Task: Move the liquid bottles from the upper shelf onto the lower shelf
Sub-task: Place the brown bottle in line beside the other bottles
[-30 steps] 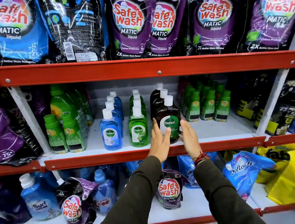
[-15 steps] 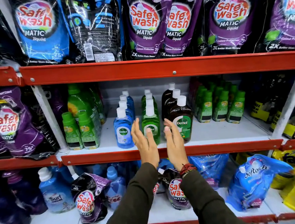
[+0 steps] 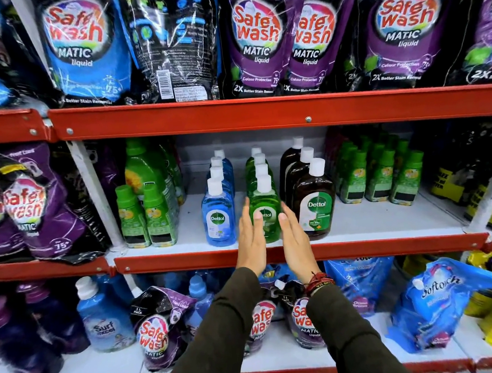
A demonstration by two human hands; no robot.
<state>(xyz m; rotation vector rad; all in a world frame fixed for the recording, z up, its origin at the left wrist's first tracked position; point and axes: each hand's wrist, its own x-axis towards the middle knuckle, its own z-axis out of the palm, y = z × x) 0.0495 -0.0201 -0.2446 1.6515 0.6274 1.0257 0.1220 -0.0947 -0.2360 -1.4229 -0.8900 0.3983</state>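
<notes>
Three rows of white-capped Dettol bottles stand on the middle shelf (image 3: 359, 224): blue (image 3: 218, 218), green (image 3: 265, 205) and brown (image 3: 314, 207), each with more bottles behind. My left hand (image 3: 250, 239) and my right hand (image 3: 294, 238) reach up flat, palms facing each other, on either side of the front green bottle. Fingers are spread and straight; neither hand grips it. The lower shelf (image 3: 281, 357) carries Safewash pouches (image 3: 154, 332) below my arms.
Small green bottles (image 3: 144, 220) stand left of the Dettol rows and more green bottles (image 3: 382, 175) to the right. Large Safewash pouches (image 3: 256, 38) fill the top shelf. A Surf Excel bottle (image 3: 102, 321) and a blue Softouch pouch (image 3: 436, 301) sit on the lower shelf.
Both hands have shifted left from around the brown Dettol bottle to either side of the green one. The view has moved closer.
</notes>
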